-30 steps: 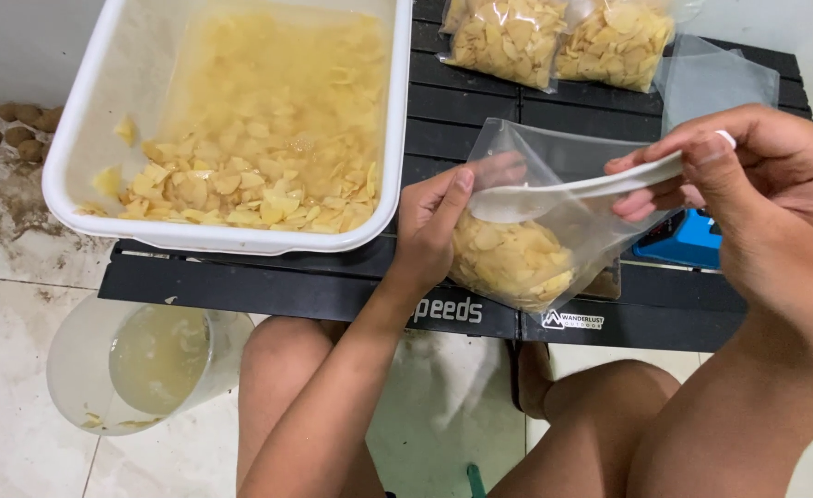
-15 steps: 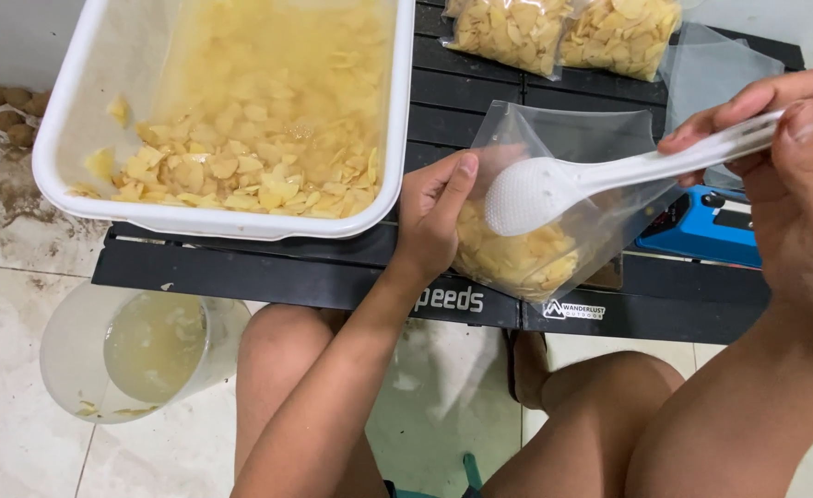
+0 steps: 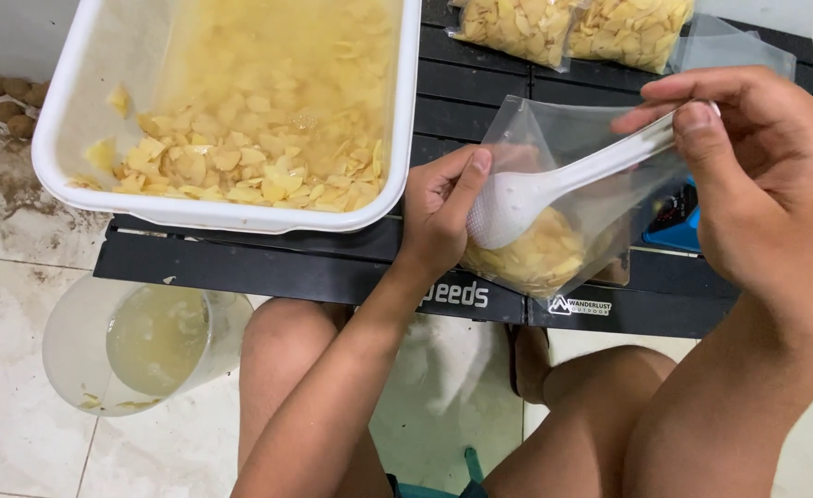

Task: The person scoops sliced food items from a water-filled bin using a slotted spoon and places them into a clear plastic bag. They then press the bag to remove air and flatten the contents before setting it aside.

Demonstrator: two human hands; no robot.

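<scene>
My left hand (image 3: 439, 214) pinches the near edge of a clear plastic bag (image 3: 572, 198) that stands on the black slatted table (image 3: 268, 267), partly filled with pale yellow chips. My right hand (image 3: 761, 184) grips the handle of a white plastic spoon (image 3: 554, 184), whose bowl sits at the bag's mouth, right beside my left fingers. To the left, a large white tub (image 3: 231, 214) holds more of the same chips heaped along its near side.
Two filled chip bags (image 3: 568, 28) lie at the table's far edge. A blue device (image 3: 674, 219) sits behind the open bag. On the tiled floor at left stands a clear bucket (image 3: 139, 341) with cloudy liquid. My bare knees are under the table.
The spoon has shifted left and lower, its bowl now down at the bag's mouth. The view has drifted slightly right; my left hand keeps its hold on the bag.
</scene>
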